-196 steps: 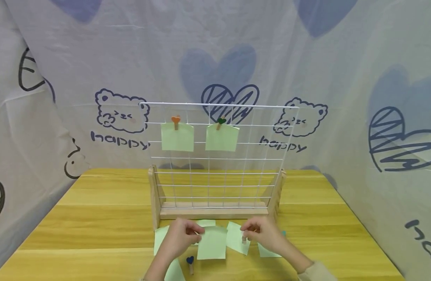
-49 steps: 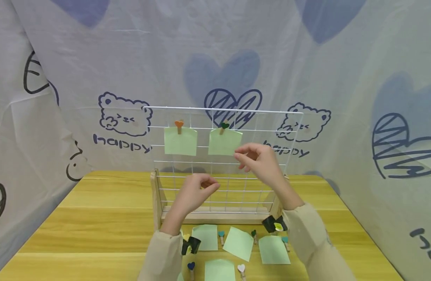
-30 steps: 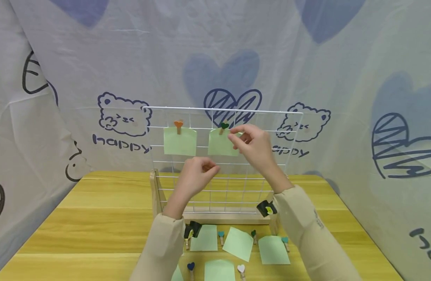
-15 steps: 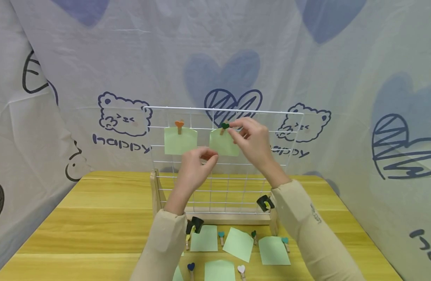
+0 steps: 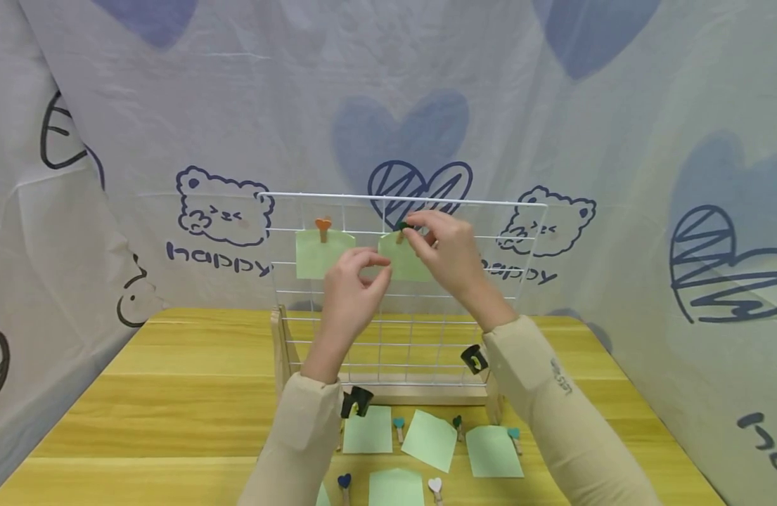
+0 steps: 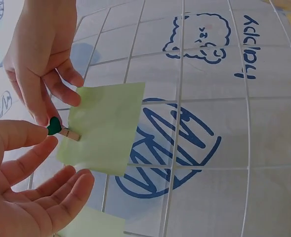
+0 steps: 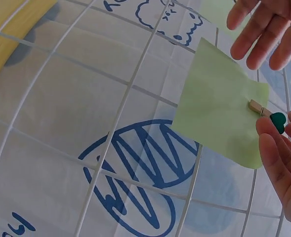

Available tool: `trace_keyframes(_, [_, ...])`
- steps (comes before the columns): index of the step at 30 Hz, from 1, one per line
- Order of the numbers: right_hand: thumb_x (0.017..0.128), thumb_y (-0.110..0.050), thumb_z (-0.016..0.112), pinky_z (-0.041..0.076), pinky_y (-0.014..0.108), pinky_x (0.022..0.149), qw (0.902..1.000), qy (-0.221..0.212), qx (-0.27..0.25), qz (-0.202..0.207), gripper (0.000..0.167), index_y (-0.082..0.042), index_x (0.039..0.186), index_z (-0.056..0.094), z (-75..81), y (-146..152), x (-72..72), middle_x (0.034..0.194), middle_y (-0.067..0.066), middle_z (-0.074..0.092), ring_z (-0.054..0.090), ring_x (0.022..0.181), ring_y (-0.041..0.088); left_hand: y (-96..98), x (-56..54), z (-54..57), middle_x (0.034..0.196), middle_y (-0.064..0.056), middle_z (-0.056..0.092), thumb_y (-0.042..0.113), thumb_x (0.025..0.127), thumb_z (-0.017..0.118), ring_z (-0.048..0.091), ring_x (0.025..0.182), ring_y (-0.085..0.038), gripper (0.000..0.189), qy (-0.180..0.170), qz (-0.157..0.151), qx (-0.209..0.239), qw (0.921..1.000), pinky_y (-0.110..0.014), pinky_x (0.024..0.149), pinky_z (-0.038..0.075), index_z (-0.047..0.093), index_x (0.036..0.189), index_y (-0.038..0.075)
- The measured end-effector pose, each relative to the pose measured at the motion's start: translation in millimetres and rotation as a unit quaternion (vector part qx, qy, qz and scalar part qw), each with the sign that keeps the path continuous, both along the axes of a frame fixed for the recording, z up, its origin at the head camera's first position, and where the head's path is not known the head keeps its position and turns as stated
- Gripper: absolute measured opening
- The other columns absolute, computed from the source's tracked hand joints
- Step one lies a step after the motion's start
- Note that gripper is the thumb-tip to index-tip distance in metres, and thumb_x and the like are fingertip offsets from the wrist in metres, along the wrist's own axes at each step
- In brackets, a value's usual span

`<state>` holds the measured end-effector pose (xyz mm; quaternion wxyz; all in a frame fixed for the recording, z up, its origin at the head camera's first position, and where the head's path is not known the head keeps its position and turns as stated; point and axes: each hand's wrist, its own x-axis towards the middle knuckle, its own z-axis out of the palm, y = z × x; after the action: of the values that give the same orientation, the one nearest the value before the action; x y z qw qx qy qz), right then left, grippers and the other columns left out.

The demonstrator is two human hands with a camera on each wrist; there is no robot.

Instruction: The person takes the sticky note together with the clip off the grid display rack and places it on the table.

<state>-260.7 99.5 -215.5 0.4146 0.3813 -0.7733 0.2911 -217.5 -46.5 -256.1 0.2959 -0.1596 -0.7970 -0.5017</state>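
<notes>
A small wooden clothespin with a dark green heart [image 7: 278, 122] clips a pale green paper note [image 7: 219, 106] to a white wire grid rack [image 5: 426, 321]. In the head view my right hand [image 5: 448, 253] has thumb and fingertips at this clothespin, pinching it and partly covering it. My left hand [image 5: 353, 288] is raised just below and left, in front of the gap between two hanging notes, with fingers loosely bent and nothing held. The right wrist view shows the left fingers [image 7: 256, 37] spread apart from the clothespin. The other hanging note [image 5: 312, 256] has an orange heart clothespin [image 5: 323, 228].
On the wooden table [image 5: 173, 393] before the rack lie several loose green notes [image 5: 429, 440]. Among them are clothespins with blue [image 5: 344, 485], white [image 5: 435, 488], teal [image 5: 399, 427] and green hearts [image 5: 458, 425]. A printed cloth [image 5: 268, 105] hangs behind the rack.
Both hands have risen from the table to the hanging notes. My right hand has moved up and left onto the green heart clothespin; the left has come up beneath it.
</notes>
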Motion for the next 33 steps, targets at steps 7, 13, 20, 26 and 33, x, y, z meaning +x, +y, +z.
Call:
trace_keyframes(7, [0.08,-0.003,0.063,0.044,0.021,0.047,0.9988,0.005,0.032,-0.038,0.014,0.006,0.091,0.065,0.5,-1.7,1.1,0.099,0.02,0.063,0.053,0.05,0.015,4.3,-4.3,1.0,0.117,-0.017,0.053,0.007,0.081,0.062,0.053,0.099,-0.031,0.011,-0.007,0.008,-0.012,0.9999,-0.032,0.073,0.05,0.066,0.087,-0.001])
trace_keyframes(13, [0.081,-0.004,0.063,0.042,0.02,0.044,0.9981,-0.008,0.04,-0.047,0.017,0.006,0.094,0.064,1.2,-2.7,2.3,0.098,0.019,0.064,0.051,0.048,0.014,6.9,-7.2,-2.6,0.121,-0.018,0.05,0.006,0.08,0.061,0.048,0.107,-0.031,0.011,-0.021,-0.004,-0.012,0.9997,-0.032,0.076,0.049,0.066,0.087,-0.001])
trace_keyframes(20, [0.081,-0.005,0.063,0.043,0.021,0.046,0.9976,-0.017,0.04,-0.053,0.017,0.005,0.095,0.064,2.4,-3.2,2.0,0.099,0.018,0.063,0.054,0.05,0.014,7.6,-7.7,-3.4,0.12,-0.018,0.05,0.007,0.081,0.061,0.051,0.103,-0.031,0.012,-0.017,-0.003,-0.011,0.9998,-0.033,0.075,0.049,0.065,0.088,-0.001])
trace_keyframes(26, [0.081,-0.006,0.063,0.046,0.022,0.048,0.997,-0.016,0.046,-0.061,0.016,0.004,0.094,0.064,3.7,-3.9,2.0,0.094,0.017,0.065,0.057,0.053,0.016,7.6,-8.7,-3.4,0.116,-0.018,0.054,0.002,0.079,0.061,0.055,0.094,-0.03,0.012,-0.002,0.005,0.0,1.0,-0.032,0.073,0.05,0.066,0.088,-0.003])
trace_keyframes(33, [0.081,-0.003,0.063,0.042,0.02,0.043,0.9977,-0.007,0.044,-0.052,0.012,0.003,0.09,0.065,4.1,-4.1,0.8,0.089,0.015,0.066,0.053,0.047,0.014,8.1,-10.0,-4.1,0.104,-0.019,0.059,-0.01,0.075,0.058,0.059,0.083,-0.027,0.017,0.026,0.01,0.034,0.999,-0.028,0.07,0.05,0.065,0.09,-0.007])
